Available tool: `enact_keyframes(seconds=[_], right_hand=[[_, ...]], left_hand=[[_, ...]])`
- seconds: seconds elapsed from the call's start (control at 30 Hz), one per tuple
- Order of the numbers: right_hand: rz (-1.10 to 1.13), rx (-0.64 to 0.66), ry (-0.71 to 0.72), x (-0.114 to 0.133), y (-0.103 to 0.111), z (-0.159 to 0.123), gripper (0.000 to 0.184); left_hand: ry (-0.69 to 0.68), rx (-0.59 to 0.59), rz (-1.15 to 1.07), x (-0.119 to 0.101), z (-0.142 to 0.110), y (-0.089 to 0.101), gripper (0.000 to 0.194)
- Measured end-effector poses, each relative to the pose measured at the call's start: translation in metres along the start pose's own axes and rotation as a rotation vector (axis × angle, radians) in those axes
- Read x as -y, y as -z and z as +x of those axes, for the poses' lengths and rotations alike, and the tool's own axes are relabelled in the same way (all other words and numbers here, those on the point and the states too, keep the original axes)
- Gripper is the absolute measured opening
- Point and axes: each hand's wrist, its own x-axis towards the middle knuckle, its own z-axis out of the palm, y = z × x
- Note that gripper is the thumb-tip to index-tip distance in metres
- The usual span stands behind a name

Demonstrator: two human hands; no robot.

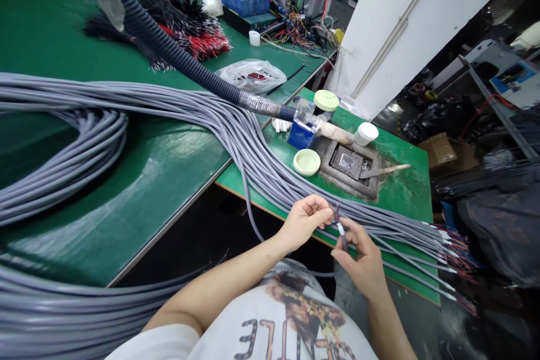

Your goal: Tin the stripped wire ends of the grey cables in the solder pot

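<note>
In front of my chest, my right hand [358, 253] is closed around the end of a grey cable [344, 243] with a white band near its stripped tip. Thin coloured wires [336, 214] fan out from that tip. My left hand [307, 220] pinches at these wires with thumb and forefinger. Just beyond both hands lies a thick bundle of grey cables [270, 171], running across the green tables to stripped ends [453, 247] at the right.
Past the bundle sits a solder pot [348, 162] with a flat scraper [386, 171] across it. Around it stand a pale green lid [306, 162], a white cup [366, 134] and a blue box [301, 130]. A corrugated hose [177, 56] hangs over the left table.
</note>
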Motion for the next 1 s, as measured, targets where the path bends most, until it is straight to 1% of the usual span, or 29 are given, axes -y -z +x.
enact_keyframes(seconds=[0.03, 0.07, 0.13, 0.2, 0.27, 0.43, 0.53, 0.6, 0.67, 0.7, 0.77, 0.8, 0.87, 0.9, 0.93, 1.0], right_hand=[[-0.005, -0.017, -0.007, 0.003, -0.002, 0.004, 0.057], [-0.020, -0.048, -0.007, 0.007, -0.005, 0.008, 0.058], [-0.062, -0.122, 0.004, 0.013, -0.008, 0.015, 0.052], [-0.086, -0.176, 0.021, 0.016, -0.010, 0.021, 0.042], [-0.096, -0.201, 0.040, 0.018, -0.010, 0.025, 0.034], [-0.101, -0.250, 0.086, 0.019, -0.010, 0.031, 0.029], [-0.103, -0.282, 0.114, 0.021, -0.011, 0.034, 0.020], [-0.143, -0.296, 0.123, 0.026, -0.006, 0.038, 0.018], [-0.207, -0.328, 0.124, 0.032, 0.005, 0.046, 0.019], [-0.245, -0.343, 0.123, 0.034, 0.014, 0.052, 0.020], [-0.332, -0.357, 0.121, 0.036, 0.036, 0.072, 0.024], [-0.381, -0.336, 0.120, 0.035, 0.048, 0.084, 0.027], [-0.501, -0.314, 0.151, 0.027, 0.070, 0.113, 0.034], [-0.572, -0.310, 0.166, 0.021, 0.079, 0.129, 0.037], [-0.638, -0.282, 0.162, 0.014, 0.086, 0.144, 0.037], [-0.807, -0.211, 0.093, -0.001, 0.095, 0.170, 0.036]], left_hand=[[0.003, 0.016, -0.005, 0.001, 0.000, -0.002, 0.026], [0.007, 0.030, -0.011, 0.002, -0.001, -0.003, 0.026], [0.003, 0.037, -0.024, 0.004, -0.001, -0.006, 0.026], [-0.006, 0.026, -0.040, 0.007, -0.002, -0.007, 0.026], [-0.020, 0.023, -0.056, 0.008, -0.002, -0.007, 0.025], [-0.059, -0.009, -0.072, 0.007, -0.003, -0.009, 0.026], [-0.069, -0.039, -0.057, 0.006, -0.002, -0.012, 0.028], [-0.077, -0.033, -0.031, 0.004, -0.001, -0.014, 0.029], [-0.118, -0.017, 0.049, 0.002, 0.001, -0.012, 0.026], [-0.167, -0.012, 0.126, 0.000, 0.001, -0.010, 0.024], [-0.333, -0.006, 0.345, -0.002, 0.004, -0.002, 0.018], [-0.433, -0.002, 0.466, -0.003, 0.006, 0.003, 0.015], [-0.602, 0.017, 0.677, -0.002, 0.010, 0.014, 0.012], [-0.655, 0.033, 0.758, 0.000, 0.013, 0.019, 0.012], [-0.690, 0.054, 0.829, 0.002, 0.015, 0.023, 0.013], [-0.727, 0.100, 0.945, 0.007, 0.018, 0.029, 0.015]])
